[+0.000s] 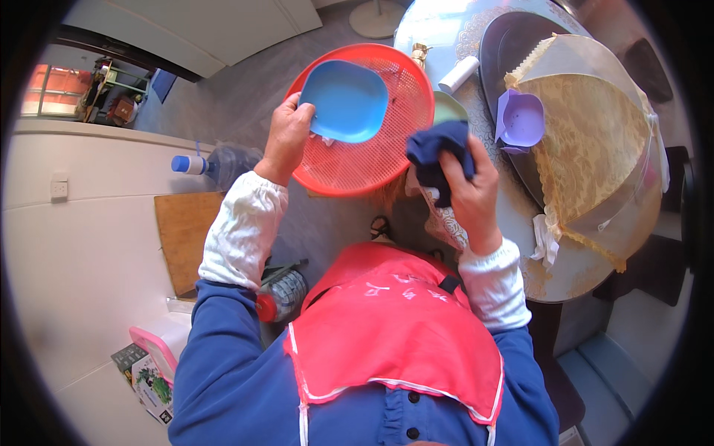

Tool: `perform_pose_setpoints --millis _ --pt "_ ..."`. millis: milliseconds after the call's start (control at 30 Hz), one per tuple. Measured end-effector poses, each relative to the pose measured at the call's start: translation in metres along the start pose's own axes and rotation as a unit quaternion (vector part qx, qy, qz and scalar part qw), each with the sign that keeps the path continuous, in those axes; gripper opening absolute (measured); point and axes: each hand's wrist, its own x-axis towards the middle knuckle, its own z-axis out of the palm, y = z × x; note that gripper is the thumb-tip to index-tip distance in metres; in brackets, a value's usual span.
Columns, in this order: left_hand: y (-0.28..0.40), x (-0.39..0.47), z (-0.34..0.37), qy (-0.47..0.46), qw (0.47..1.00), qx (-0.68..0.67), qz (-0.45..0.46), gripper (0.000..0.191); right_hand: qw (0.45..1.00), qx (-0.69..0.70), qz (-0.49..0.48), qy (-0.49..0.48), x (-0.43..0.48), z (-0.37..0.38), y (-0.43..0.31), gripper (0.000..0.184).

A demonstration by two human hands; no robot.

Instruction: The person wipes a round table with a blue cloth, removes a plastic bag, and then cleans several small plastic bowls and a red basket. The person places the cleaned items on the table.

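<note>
My left hand [289, 136] grips the left edge of a blue plastic plate [348, 100], its thumb on the rim, over a round red plastic mesh basket [385, 167]. Something small and whitish shows under the plate's lower edge. In my right hand [471, 189] is a bunched dark blue cloth [438, 153], held at the basket's right side and apart from the plate. A light green dish [448, 107] lies partly hidden behind the cloth and the basket. A purple bowl-shaped container [522, 119] rests farther right, beside a fabric food cover.
The round table [580, 284] bears a dark round turntable [493, 44], the food cover [591, 128], a white roll [459, 74] and crumpled tissue [544, 240]. At left are a water jug with a pump [228, 164], a wooden board [187, 237] and a red-capped bottle [284, 295].
</note>
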Motion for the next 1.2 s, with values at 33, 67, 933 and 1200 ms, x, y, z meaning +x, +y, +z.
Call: perform_pose_setpoints --millis 33,67,933,1200 --pt "0.001 -0.006 0.009 0.001 1.000 -0.004 -0.011 0.023 1.000 -0.011 -0.024 -0.005 0.011 0.010 -0.004 0.023" --pt "0.006 -0.013 0.019 -0.002 1.000 -0.009 -0.022 0.024 0.996 -0.056 -0.066 -0.002 0.024 0.019 0.000 0.022" --pt "-0.018 -0.045 0.075 -0.082 0.970 -0.227 -0.023 0.043 0.849 -0.360 -0.231 -0.310 0.046 0.068 0.018 0.014" --pt "-0.027 -0.025 0.065 -0.048 0.987 -0.153 0.016 0.050 0.682 -0.547 -0.255 -0.414 0.059 0.046 0.010 0.019"
